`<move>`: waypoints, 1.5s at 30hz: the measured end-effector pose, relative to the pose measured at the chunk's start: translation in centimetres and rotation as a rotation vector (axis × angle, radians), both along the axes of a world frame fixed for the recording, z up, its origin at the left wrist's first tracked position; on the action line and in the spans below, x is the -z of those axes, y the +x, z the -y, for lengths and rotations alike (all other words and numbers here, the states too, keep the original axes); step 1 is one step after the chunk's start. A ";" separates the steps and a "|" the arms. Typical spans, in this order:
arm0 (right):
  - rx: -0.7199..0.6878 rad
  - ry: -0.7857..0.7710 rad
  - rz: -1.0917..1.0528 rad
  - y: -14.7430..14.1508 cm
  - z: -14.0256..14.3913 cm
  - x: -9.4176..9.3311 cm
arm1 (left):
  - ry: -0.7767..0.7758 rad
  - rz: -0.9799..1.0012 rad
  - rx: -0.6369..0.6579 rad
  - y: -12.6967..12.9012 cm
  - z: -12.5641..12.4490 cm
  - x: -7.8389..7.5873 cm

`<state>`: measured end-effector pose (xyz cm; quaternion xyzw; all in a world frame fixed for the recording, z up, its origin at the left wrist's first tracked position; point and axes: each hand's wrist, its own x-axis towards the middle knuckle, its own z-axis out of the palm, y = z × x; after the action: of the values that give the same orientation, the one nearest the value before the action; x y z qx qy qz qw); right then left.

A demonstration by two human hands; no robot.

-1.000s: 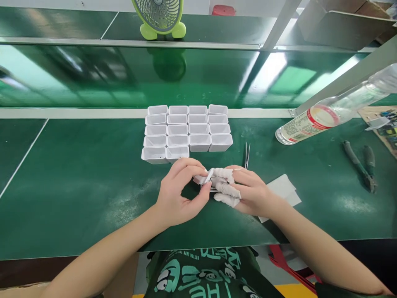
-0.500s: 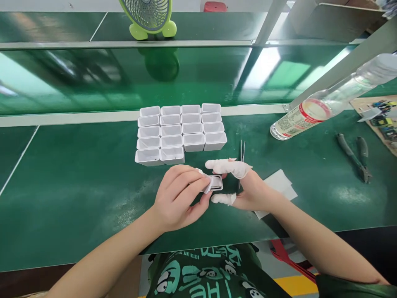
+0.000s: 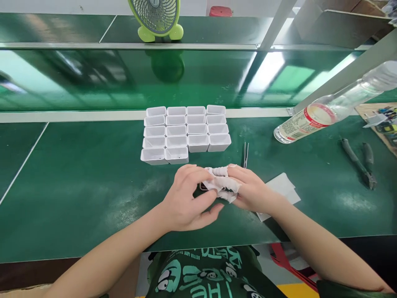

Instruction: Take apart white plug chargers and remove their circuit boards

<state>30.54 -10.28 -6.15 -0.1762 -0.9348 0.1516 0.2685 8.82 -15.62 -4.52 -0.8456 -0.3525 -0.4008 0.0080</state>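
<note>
White plastic, thin-walled and light, the small box sits pinched between both hands just above the table. Left hand and cot-covered right hand close on its edges; likely stiff yet slippery, so grip the rim.

Small white plastic tray — mostly hidden, only a dark-edged sliver shows between left hand and right hand; pinched by cloth-wrapped fingertips, pose not discernible.
</note>
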 end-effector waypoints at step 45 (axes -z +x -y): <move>-0.029 -0.099 0.025 0.1 0.0 0.0 | -0.370 0.642 0.203 -1.8 -1.8 0.9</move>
<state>30.68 -10.31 -6.14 -0.1776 -0.9319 0.1995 0.2453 6.99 -13.78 -5.45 -0.6948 -0.3179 -0.5736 -0.2954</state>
